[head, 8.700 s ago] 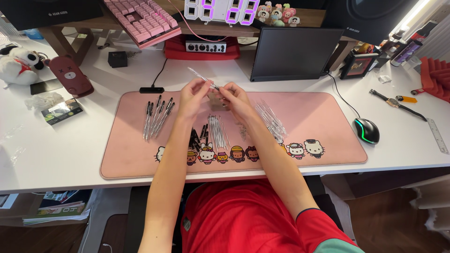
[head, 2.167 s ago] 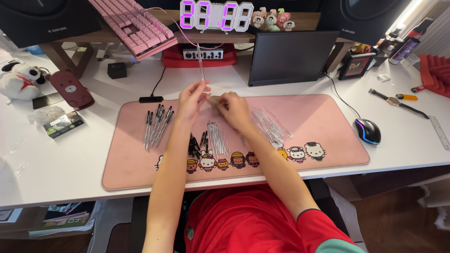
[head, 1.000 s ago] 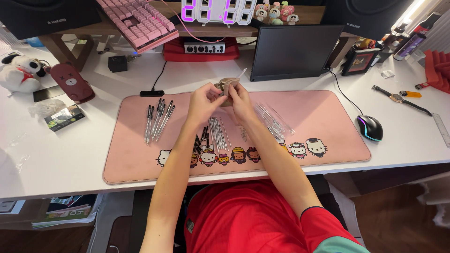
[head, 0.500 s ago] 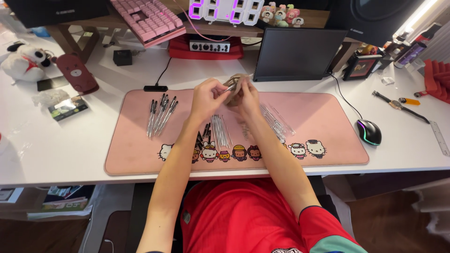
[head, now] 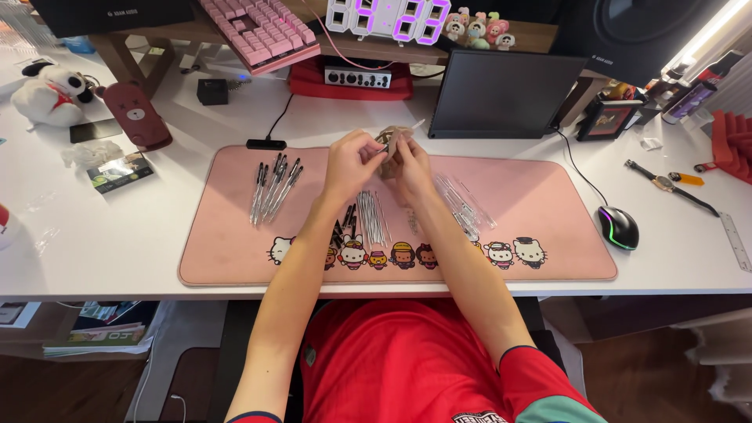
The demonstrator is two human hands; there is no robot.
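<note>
My left hand [head: 352, 160] and my right hand [head: 410, 166] meet above the pink desk mat [head: 227, 251], both closed around one slim clear pen [head: 406, 131] whose tip sticks out past my right fingers. Beneath my wrists lies a row of thin pen refills [head: 371, 218] with dark small parts [head: 347, 219] next to it. A bundle of finished black-and-clear pens [head: 274, 188] rests on the mat to the left. Clear pen barrels [head: 464, 205] lie in a heap to the right.
Behind the mat stand a dark tablet screen [head: 505, 94], a red audio box [head: 351, 77], a digital clock [head: 389, 17] and a pink keyboard [head: 258, 31]. A mouse [head: 618, 226] and a wristwatch [head: 666, 184] lie to the right, a plush toy [head: 48, 92] to the left.
My hands have lifted from low over the mat and come together near the tablet's lower left corner, and the pen part between them has stayed in my grip.
</note>
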